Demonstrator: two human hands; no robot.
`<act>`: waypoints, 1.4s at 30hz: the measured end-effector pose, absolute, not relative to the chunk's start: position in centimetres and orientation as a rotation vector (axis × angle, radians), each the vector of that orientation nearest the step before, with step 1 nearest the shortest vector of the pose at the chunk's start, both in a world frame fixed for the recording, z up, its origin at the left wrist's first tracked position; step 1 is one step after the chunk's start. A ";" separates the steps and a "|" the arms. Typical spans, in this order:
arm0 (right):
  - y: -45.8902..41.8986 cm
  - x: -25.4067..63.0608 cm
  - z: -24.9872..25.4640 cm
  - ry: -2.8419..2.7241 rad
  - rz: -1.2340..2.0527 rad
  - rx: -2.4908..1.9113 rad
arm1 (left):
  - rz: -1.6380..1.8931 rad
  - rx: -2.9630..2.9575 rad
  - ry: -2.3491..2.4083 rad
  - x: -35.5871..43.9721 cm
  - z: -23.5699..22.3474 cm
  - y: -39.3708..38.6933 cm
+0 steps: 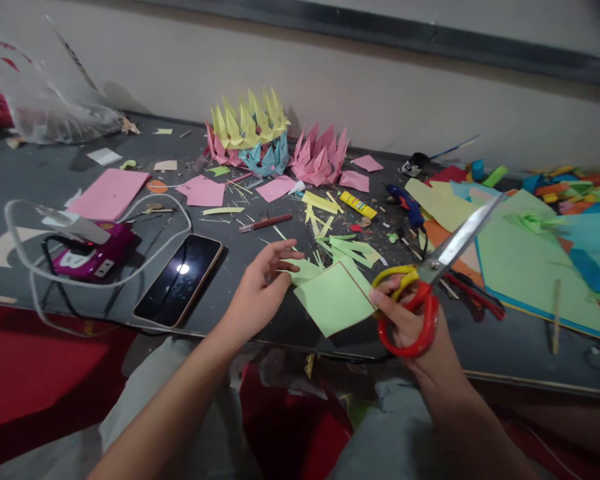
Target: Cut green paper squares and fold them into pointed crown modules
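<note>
My right hand (420,327) grips a pair of scissors (430,273) by its red and yellow handles, the blades pointing up and to the right. Its fingertips meet the right corner of a light green paper square (336,300), which seems pinched there. My left hand (265,283) hovers at the square's left side, fingers apart and slightly curled, holding nothing. More green paper pieces and thin strips (353,250) lie just behind the square. Whether the square is one sheet or a small stack, I cannot tell.
A phone (179,280) and a purple power adapter (95,250) with a white cable lie left. Folded paper crowns (253,133) stand at the wall. A glue tube (359,205), a glue gun (405,207) and red-handled pliers (475,293) lie right, near large green sheets (535,260).
</note>
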State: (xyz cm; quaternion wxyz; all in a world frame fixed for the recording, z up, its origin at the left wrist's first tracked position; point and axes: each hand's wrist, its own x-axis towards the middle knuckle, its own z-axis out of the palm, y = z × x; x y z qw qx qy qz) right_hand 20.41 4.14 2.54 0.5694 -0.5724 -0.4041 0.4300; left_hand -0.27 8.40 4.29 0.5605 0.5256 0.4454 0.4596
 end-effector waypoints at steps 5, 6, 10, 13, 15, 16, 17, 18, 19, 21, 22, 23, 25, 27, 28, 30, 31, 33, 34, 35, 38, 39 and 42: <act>4.2 19.6 3.1 -0.712 1.005 -1.166 | 0.987 0.798 0.962 1.4 4.1 7.8; 4.2 19.4 3.2 -0.692 1.001 -1.155 | 0.948 0.751 0.926 1.8 4.1 7.5; 4.1 18.8 3.3 -0.674 1.084 -1.131 | 0.892 0.685 0.769 3.0 3.8 6.5; 4.0 18.7 2.9 -0.709 1.149 -1.119 | 0.943 0.745 0.823 3.1 3.5 6.4; 4.0 18.9 2.6 -0.759 1.143 -1.127 | 0.969 0.933 0.957 2.8 3.5 6.6; 4.0 19.0 2.5 -0.786 1.131 -1.138 | 0.971 1.061 1.024 2.5 3.5 6.7; 4.0 19.1 2.4 -0.811 1.121 -1.150 | 0.970 1.195 1.074 2.3 3.6 6.8; 4.1 19.2 2.4 -0.832 1.114 -1.160 | 0.968 1.318 1.098 2.0 3.7 6.8; 4.1 19.2 2.4 -0.849 1.114 -1.168 | 0.966 1.422 1.091 1.8 3.8 6.9; 4.2 19.3 2.4 -0.876 1.129 -1.189 | 0.952 1.564 1.025 1.6 4.0 6.9; 4.2 19.3 2.4 -0.888 1.136 -1.205 | 0.932 1.602 0.992 1.5 4.0 6.8; 4.3 19.3 2.4 -0.903 1.139 -1.227 | 0.910 1.621 0.971 1.5 3.9 6.8; 4.4 19.2 2.5 -0.943 1.126 -1.282 | 0.869 1.635 0.965 1.6 3.7 6.8; 4.5 19.2 2.6 -0.995 1.106 -1.338 | 0.841 1.643 0.980 1.7 3.4 6.8; 4.5 19.2 2.7 -1.026 1.102 -1.368 | 0.832 1.646 0.986 1.8 3.3 6.9; 4.6 19.3 2.7 -1.092 1.106 -1.420 | 0.818 1.650 0.991 1.9 3.0 7.1; 4.7 19.3 2.6 -1.120 1.113 -1.437 | 0.813 1.651 0.994 1.9 2.8 7.2; 4.8 19.4 2.4 -1.152 1.128 -1.456 | 0.803 1.645 1.000 2.0 2.5 7.5; 4.9 19.5 2.3 -1.154 1.135 -1.459 | 0.799 1.638 1.004 2.0 2.3 7.6; 4.9 19.5 2.2 -1.150 1.139 -1.461 | 0.797 1.631 1.008 2.1 2.2 7.6; 5.0 19.5 1.9 -1.139 1.126 -1.473 | 0.795 1.616 1.011 2.1 1.9 7.7; 5.1 19.5 1.8 -1.138 1.122 -1.473 | 0.796 1.617 1.005 2.1 1.9 7.7; 5.1 19.6 2.0 -1.146 1.114 -1.455 | 0.813 1.623 0.969 2.0 1.9 7.6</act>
